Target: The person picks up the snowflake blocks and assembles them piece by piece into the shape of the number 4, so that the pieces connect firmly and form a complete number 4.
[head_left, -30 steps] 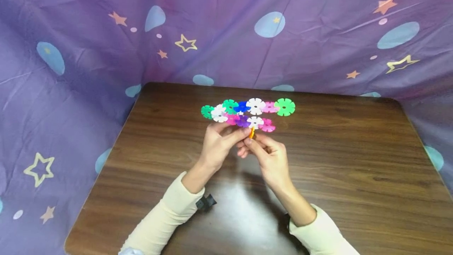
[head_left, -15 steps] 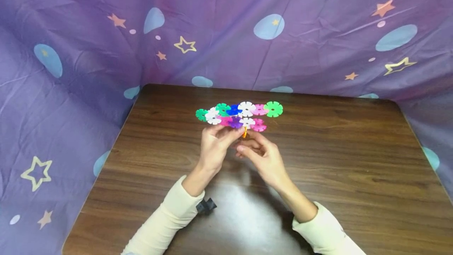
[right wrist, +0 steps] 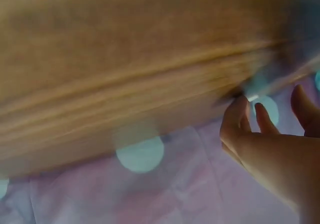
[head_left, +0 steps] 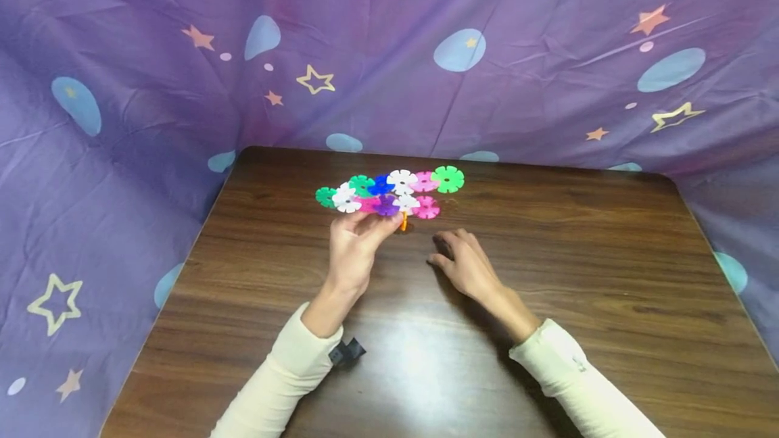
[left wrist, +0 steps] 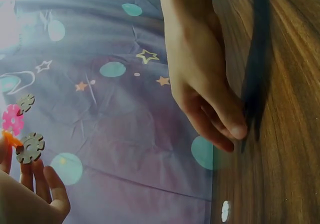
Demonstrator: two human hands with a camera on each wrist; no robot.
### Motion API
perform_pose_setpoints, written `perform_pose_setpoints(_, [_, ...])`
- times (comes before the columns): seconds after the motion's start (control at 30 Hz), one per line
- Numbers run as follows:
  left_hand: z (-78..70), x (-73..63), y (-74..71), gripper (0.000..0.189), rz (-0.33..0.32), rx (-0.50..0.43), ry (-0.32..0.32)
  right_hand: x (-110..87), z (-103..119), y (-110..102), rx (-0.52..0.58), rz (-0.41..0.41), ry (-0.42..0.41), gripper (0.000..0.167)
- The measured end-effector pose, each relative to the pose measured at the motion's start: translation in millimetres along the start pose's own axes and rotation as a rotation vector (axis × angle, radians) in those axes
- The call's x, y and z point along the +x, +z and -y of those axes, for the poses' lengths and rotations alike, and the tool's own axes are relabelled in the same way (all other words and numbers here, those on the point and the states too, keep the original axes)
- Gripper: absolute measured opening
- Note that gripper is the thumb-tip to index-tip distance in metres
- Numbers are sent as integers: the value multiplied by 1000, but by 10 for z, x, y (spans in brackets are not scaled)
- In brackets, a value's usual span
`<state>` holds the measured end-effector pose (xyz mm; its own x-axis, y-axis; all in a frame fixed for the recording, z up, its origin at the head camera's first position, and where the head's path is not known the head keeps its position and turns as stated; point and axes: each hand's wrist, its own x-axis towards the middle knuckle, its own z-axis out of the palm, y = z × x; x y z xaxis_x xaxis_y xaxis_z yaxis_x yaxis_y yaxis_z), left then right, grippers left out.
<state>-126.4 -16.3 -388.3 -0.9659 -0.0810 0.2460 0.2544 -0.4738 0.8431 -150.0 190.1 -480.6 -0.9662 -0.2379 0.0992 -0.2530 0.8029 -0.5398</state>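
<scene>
My left hand point(head_left: 354, 249) pinches a build of interlocking notched plastic discs point(head_left: 386, 205) between thumb and fingers, raised over the table. Its discs are green, white, pink, blue and purple, joined in two rows. An orange disc point(head_left: 404, 221), seen edge-on, juts from the near side by the thumb. In the left wrist view, the left hand point(left wrist: 35, 194) shows beside a pink disc point(left wrist: 12, 120) and a greyish one point(left wrist: 30, 148). My right hand point(head_left: 465, 262) holds nothing, its fingers loosely bent and pointing down close over the table, right of the build.
The brown wood-grain table point(head_left: 596, 276) fills the lower view. A single white disc point(left wrist: 225, 211) lies on it in the left wrist view. Behind and to the left hangs a purple curtain point(head_left: 377, 53) with stars and ovals. A black device point(head_left: 347, 352) sits at the left cuff.
My right hand has let go of the orange disc and drawn away to the right, down towards the table. The left hand, still gripping the build, has shifted left.
</scene>
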Motion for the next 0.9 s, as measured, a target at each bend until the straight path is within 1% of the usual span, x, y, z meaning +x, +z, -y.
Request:
perform_pose_setpoints(0.17, [-8,-7,-14,41,-5,-26,-11,146,15,73,-2,32,-3,47])
perform_pose_setpoints(0.33, [-17,-15,-1,47,-17,-35,-32,255,114,172,12,76,13,54])
perform_pose_setpoints(0.4, [-15,-16,4,48,-17,-40,-35,299,153,213,20,79,14,57])
perform_pose_setpoints(0.53, [-11,-19,12,50,-9,-45,-26,391,220,295,27,66,-20,59])
perform_pose_setpoints(0.73, [-2,-16,8,51,3,-52,-10,521,303,392,22,65,-73,54])
perform_pose_setpoints(0.9, [-1,-22,10,51,18,-53,-16,590,365,434,24,61,-80,49])
